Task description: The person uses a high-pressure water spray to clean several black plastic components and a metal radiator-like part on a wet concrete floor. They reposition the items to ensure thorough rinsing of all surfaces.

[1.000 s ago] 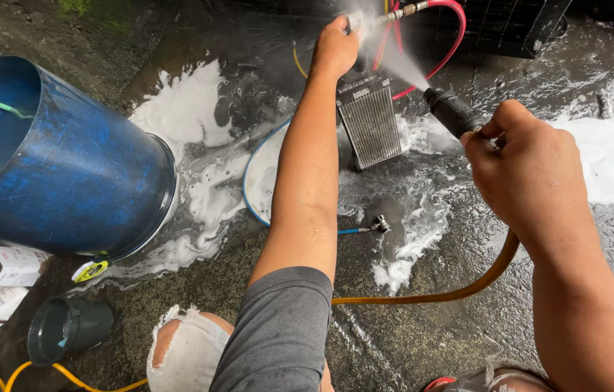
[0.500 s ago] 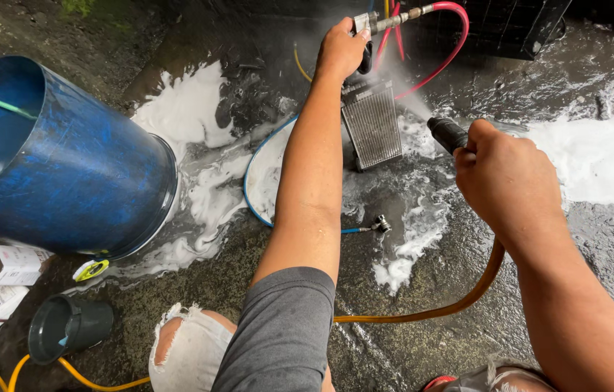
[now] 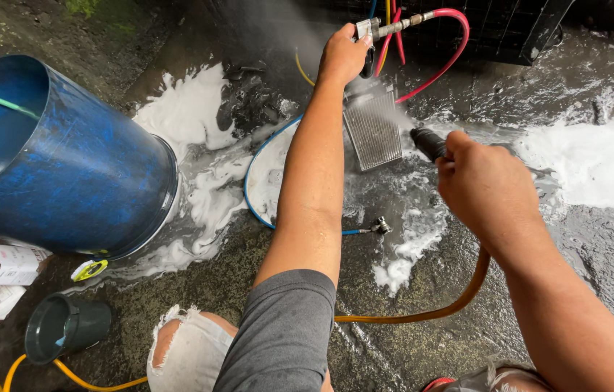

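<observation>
Wet, foamy concrete ground [image 3: 597, 239] lies everywhere. At the far middle, the left hand [image 3: 343, 54] is clamped on top of a finned metal radiator [image 3: 374, 131]; just right, the right hand [image 3: 485, 185] grips a black spray nozzle [image 3: 429, 141] aimed at it.

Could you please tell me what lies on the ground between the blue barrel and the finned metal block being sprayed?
White foam and a blue hose loop, in the head view.

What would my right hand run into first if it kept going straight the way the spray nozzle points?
Most likely the finned metal radiator block that the left hand holds propped up. The right hand aims the black nozzle up-left at it, with only spray between; depth is hard to judge.
</observation>
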